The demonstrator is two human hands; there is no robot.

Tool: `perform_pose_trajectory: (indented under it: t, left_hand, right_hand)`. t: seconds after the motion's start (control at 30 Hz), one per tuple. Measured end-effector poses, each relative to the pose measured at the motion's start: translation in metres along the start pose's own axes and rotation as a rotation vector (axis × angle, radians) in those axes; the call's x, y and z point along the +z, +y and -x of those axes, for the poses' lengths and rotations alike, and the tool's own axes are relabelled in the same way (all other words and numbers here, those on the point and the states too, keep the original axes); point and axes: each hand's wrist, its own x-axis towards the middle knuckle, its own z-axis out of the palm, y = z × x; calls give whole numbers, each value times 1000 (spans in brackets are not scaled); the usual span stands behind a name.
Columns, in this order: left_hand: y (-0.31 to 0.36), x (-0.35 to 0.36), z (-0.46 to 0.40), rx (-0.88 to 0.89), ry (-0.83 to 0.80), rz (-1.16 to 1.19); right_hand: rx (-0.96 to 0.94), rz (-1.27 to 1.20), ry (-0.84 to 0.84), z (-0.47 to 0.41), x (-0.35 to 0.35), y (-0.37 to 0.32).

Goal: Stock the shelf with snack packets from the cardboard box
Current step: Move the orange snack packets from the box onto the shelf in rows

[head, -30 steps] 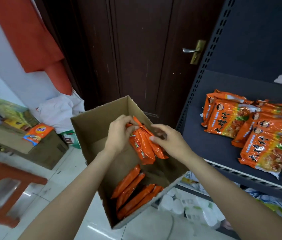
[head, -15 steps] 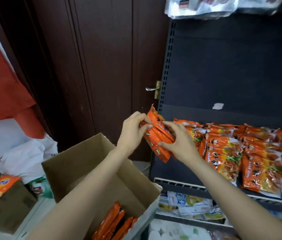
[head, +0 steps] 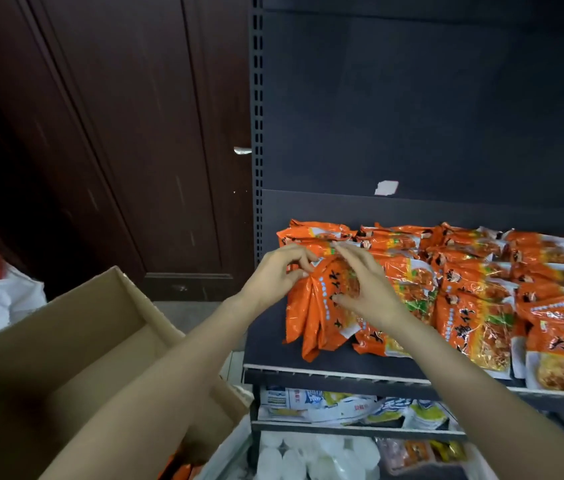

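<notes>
— What was recorded in the head view?

— A bundle of orange snack packets (head: 318,306) was seen laid on the dark shelf (head: 266,341), at its left end, touching the packets already stocked (head: 474,289) to its right. Half a second before, the same bundle had been carried in the air in front of the shelf; a second before, it had been lifted out of the cardboard box (head: 76,341).

— And the grip of each hand?

— The left hand (head: 273,275) was seen at the bundle's upper left edge, its fingers curled and a corner of a packet apparently pinched. The right hand (head: 363,289) was laid across the top of the bundle, fingers fairly straight, thumb tucked against the packets; a pressing or steadying touch was judged likelier than a clenched hold.

— What was concluded for the task?

— The bundle was judged delivered but not yet released or straightened. More orange packets (head: 183,471) were glimpsed at the bottom of the box, under the left forearm, so further trips were expected.

— Anything else noted?

— A dark wooden door (head: 117,150) was seen behind the box, and other goods on the lower shelves (head: 342,407).
</notes>
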Motion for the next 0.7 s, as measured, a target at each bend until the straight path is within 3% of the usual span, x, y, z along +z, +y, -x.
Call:
perform_pose_trajectory:
  t: [0.2,0.47,0.6,0.7]
  left_hand:
    - [-26,0,-3,-46,18,-4]
    - [-51,-17,8,-236,83,94]
    - [-58,-13,17,-413,38,312]
    - [-56,-10,17,-343,24,312]
  right_hand:
    - [-3,191,-108,-35,29,11]
    - [-29,330,26,-45,47,-1]
    - [-20,360,66,-44,50,-10]
    - [-31,373,91,-44,46,-15]
